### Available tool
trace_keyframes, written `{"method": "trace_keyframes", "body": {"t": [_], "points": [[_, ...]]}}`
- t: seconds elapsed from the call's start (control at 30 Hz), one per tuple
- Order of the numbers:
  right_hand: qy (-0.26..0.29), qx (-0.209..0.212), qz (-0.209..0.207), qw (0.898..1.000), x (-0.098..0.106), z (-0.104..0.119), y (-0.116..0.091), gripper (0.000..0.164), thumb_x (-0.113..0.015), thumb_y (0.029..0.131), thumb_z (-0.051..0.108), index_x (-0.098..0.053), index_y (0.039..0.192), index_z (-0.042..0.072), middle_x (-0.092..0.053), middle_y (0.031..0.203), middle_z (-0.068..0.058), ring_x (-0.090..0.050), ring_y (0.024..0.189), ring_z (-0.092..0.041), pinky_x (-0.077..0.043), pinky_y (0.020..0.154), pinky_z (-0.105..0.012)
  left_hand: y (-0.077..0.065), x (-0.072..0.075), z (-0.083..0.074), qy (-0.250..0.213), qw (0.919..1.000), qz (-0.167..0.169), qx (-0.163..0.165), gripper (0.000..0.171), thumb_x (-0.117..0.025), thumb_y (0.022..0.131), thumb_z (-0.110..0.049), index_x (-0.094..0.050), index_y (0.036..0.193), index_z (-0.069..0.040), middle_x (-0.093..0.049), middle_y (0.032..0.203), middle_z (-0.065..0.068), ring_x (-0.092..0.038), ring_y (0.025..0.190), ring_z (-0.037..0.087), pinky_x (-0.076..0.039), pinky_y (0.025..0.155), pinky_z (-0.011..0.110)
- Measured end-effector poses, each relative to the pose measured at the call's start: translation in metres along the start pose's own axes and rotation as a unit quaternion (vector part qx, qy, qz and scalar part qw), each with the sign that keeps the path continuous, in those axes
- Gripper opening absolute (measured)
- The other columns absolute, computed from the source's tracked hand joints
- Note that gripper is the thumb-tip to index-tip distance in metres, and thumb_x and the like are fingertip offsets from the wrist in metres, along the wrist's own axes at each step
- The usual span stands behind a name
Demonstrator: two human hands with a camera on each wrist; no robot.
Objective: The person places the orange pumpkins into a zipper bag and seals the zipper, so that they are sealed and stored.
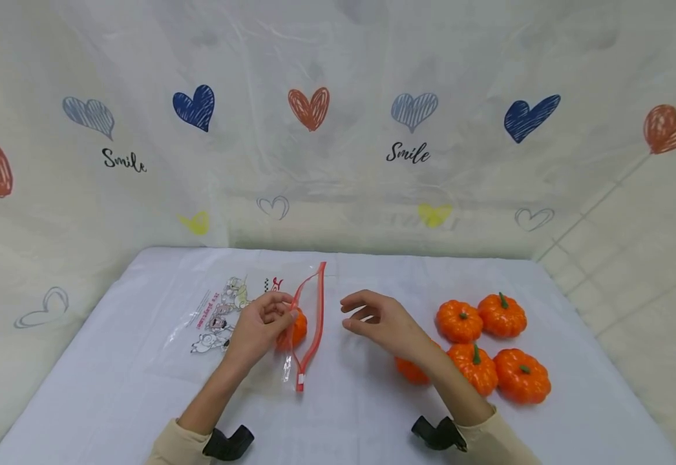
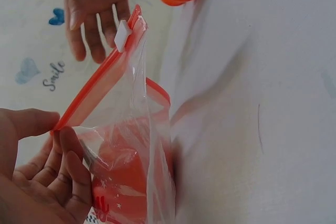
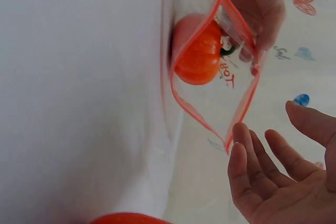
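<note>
A clear plastic zip bag (image 1: 210, 316) with a red zipper edge lies on the white table, its mouth gaping toward the right. Inside it, just behind the opening, sits an orange toy pumpkin (image 3: 197, 56) with a green stem. My left hand (image 1: 259, 326) pinches the upper lip of the bag between thumb and fingers, lifting it. A white slider (image 2: 122, 36) is at one end of the zipper. To the right of the mouth, my right hand (image 1: 387, 323) hovers with loosely bent fingers and holds nothing.
Several more toy pumpkins (image 1: 501, 315) are grouped at the right of the table (image 1: 361, 413), one partly hidden behind the right forearm. A pale cloth printed with hearts (image 1: 309, 108) hangs behind the table. Black wrist mounts (image 1: 229, 443) show on both cuffs.
</note>
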State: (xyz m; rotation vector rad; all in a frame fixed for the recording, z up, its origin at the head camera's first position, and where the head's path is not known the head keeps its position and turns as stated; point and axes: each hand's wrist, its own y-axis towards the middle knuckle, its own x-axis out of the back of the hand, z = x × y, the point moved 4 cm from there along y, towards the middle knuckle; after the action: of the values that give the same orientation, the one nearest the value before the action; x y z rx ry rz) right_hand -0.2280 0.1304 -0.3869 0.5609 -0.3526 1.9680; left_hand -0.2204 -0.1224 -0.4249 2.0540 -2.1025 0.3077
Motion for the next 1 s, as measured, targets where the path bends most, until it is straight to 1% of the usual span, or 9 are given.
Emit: {"method": "trace_keyframes", "body": {"t": [0.07, 0.17, 0.37, 0.47, 0.6, 0.7, 0.87, 1.0], "points": [[-0.005, 0.000, -0.005, 1.000, 0.003, -0.001, -0.002, 0.032, -0.074, 0.097, 0.029, -0.068, 0.128, 0.021, -0.073, 0.122, -0.001, -0.071, 0.108, -0.016, -0.059, 0.093, -0.028, 0.000, 0.000, 0.001, 0.003, 1.0000, 0.000, 0.001, 0.026, -0.073, 0.096, -0.022, -0.069, 0.121, -0.016, -0.070, 0.101, 0.007, -0.064, 0.084, 0.020, -0.054, 0.068, 0.019], [-0.006, -0.002, -0.013, 1.000, 0.009, -0.003, -0.006, 0.033, -0.074, 0.097, 0.030, -0.068, 0.128, 0.021, -0.073, 0.123, -0.002, -0.071, 0.109, -0.017, -0.059, 0.094, -0.028, 0.000, 0.001, 0.002, 0.004, 1.0000, 0.001, 0.001, 0.026, -0.073, 0.096, -0.022, -0.069, 0.122, -0.017, -0.071, 0.102, 0.007, -0.065, 0.086, 0.020, -0.055, 0.070, 0.019], [-0.007, -0.011, -0.029, 1.000, 0.020, -0.009, -0.015, 0.033, -0.075, 0.096, 0.030, -0.068, 0.128, 0.020, -0.072, 0.125, -0.004, -0.070, 0.110, -0.017, -0.057, 0.091, -0.019, 0.001, 0.001, 0.002, 0.002, 1.0000, 0.002, -0.002, 0.026, -0.073, 0.096, -0.021, -0.069, 0.121, -0.017, -0.071, 0.101, 0.007, -0.065, 0.085, 0.020, -0.054, 0.068, 0.019], [-0.012, -0.010, -0.035, 0.999, 0.027, -0.011, -0.020, 0.032, -0.075, 0.096, 0.029, -0.069, 0.126, 0.020, -0.072, 0.125, -0.004, -0.070, 0.109, -0.017, -0.055, 0.091, -0.018, 0.001, 0.001, 0.002, 0.001, 1.0000, 0.002, 0.001, 0.025, -0.073, 0.096, -0.021, -0.069, 0.121, -0.017, -0.071, 0.101, 0.007, -0.064, 0.084, 0.020, -0.054, 0.067, 0.018], [-0.011, -0.013, -0.045, 0.999, 0.036, -0.013, -0.027, 0.033, -0.075, 0.096, 0.029, -0.068, 0.127, 0.019, -0.071, 0.126, -0.003, -0.070, 0.110, -0.018, -0.055, 0.091, -0.019, 0.001, 0.000, 0.002, -0.001, 1.0000, 0.005, 0.003, 0.025, -0.073, 0.097, -0.021, -0.069, 0.121, -0.016, -0.070, 0.101, 0.007, -0.064, 0.084, 0.020, -0.054, 0.066, 0.018], [-0.005, -0.020, -0.051, 0.998, 0.043, -0.016, -0.032, 0.034, -0.075, 0.096, 0.031, -0.068, 0.128, 0.019, -0.071, 0.127, -0.004, -0.070, 0.110, -0.019, -0.057, 0.089, -0.021, 0.001, 0.000, 0.002, -0.001, 1.0000, 0.008, 0.002, 0.026, -0.073, 0.096, -0.021, -0.069, 0.121, -0.016, -0.070, 0.101, 0.007, -0.064, 0.084, 0.020, -0.054, 0.067, 0.019], [-0.017, -0.021, -0.064, 0.998, 0.052, -0.022, -0.039, 0.034, -0.075, 0.096, 0.032, -0.067, 0.128, 0.020, -0.071, 0.126, -0.003, -0.071, 0.110, -0.022, -0.059, 0.088, -0.023, 0.001, 0.000, 0.003, 0.000, 0.9999, 0.011, 0.006, 0.026, -0.073, 0.096, -0.022, -0.069, 0.121, -0.017, -0.070, 0.102, 0.007, -0.065, 0.085, 0.021, -0.054, 0.066, 0.019], [-0.020, -0.032, -0.071, 0.997, 0.056, -0.025, -0.043, 0.033, -0.075, 0.096, 0.032, -0.067, 0.127, 0.021, -0.071, 0.126, -0.004, -0.070, 0.110, -0.025, -0.059, 0.085, -0.023, 0.000, 0.001, 0.002, 0.003, 0.9999, 0.011, 0.008, 0.026, -0.073, 0.097, -0.023, -0.069, 0.122, -0.016, -0.071, 0.103, 0.007, -0.065, 0.086, 0.020, -0.055, 0.068, 0.019]]}}
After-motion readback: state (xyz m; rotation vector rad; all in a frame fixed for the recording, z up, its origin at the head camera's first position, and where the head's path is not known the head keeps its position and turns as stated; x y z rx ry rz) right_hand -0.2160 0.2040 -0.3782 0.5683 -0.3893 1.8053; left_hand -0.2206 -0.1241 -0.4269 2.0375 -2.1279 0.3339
